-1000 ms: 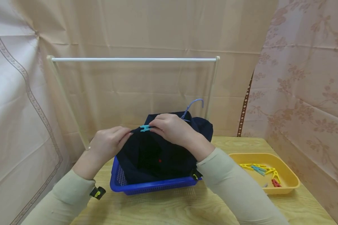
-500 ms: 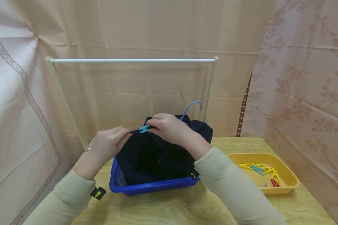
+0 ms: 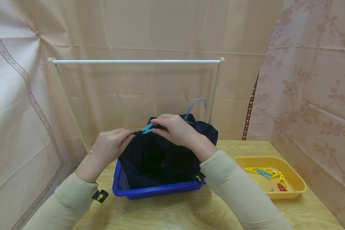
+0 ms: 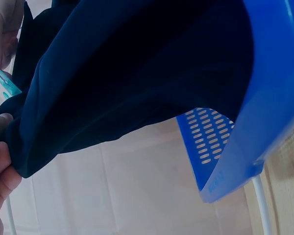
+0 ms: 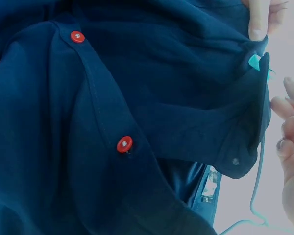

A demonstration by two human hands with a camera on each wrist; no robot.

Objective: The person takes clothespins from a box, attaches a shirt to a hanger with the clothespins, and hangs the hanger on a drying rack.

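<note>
A navy shirt [image 3: 172, 159] with red buttons [image 5: 124, 144] lies bunched in a blue basket [image 3: 161, 191]. From its back rises the hook of a blue hanger [image 3: 196, 100]. My left hand [image 3: 110, 143] pinches the shirt's edge and draws it out to the left. Beside those fingers, a light-blue clothespin [image 3: 147, 128] sits on the fabric edge. At its handles is my right hand [image 3: 175, 129], thumb and forefinger spread apart. In the right wrist view, a small gap shows between these fingers and the clothespin [image 5: 255, 61]. The folds hide most of the hanger.
A white rail stand [image 3: 136, 61] rises behind the basket. On the right of the wooden table [image 3: 149, 214], a yellow tray [image 3: 300, 187] contains several yellow, blue and red clothespins. Cloth curtains [image 3: 313, 95] hang at the back and both sides.
My right thumb and forefinger have spread apart, and the clothespin's handles have sprung wider. The clothespin has tilted slightly. The left hand keeps its hold on the shirt edge.
</note>
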